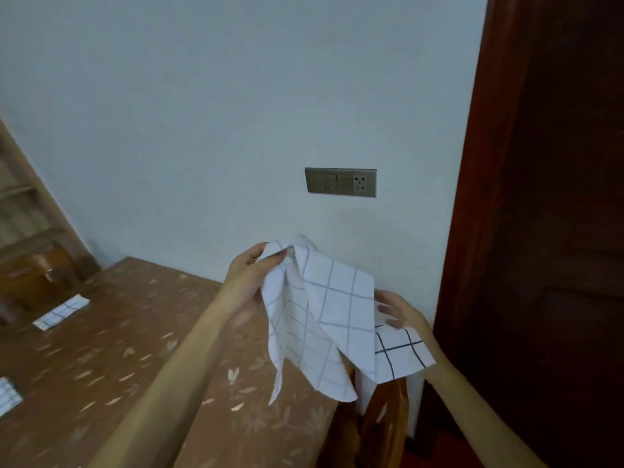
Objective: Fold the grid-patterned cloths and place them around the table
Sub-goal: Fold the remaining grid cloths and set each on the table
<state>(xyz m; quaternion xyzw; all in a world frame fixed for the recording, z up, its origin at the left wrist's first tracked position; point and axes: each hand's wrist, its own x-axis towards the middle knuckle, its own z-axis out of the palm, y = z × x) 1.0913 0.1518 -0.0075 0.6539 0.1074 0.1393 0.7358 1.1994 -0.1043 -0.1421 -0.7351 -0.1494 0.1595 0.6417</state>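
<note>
Head view, motion blur on both hands.

Cloth [324,315]: white with a grey grid, unfolded, held in the air over the table's [135,366] right end, close to the wall [202,113]. It hangs in loose folds, and two pointed corners droop toward the table's right edge without touching it.

Left hand [250,275]: raised, thumb and fingers closed in a pinch on the bunched top of the cloth. The cloth's weight hangs from this hand.

Right hand [401,315]: lower, at the cloth's right edge. Fingers [385,310] are only slightly bent and lie on top of the fabric; the thumb is hidden underneath. A flap with darker grid lines runs out flat from under the palm, so this hand holds that part. I cannot tell whether the flap is the cloth's other face or a separate piece.

Folded cloth [62,312]: a narrow strip with the same grid, lying flat at the table's far left edge.

Second folded cloth [8,396]: at the near left edge, cut off by the frame, also flat.

The table carries a brown cover with a pale leaf print. A wooden chair [388,420] stands at its right end, below the hanging cloth. A socket panel [341,182] is on the wall above the hands. There is a dark wooden door [547,231] at right and wooden shelves [30,214] at far left.
</note>
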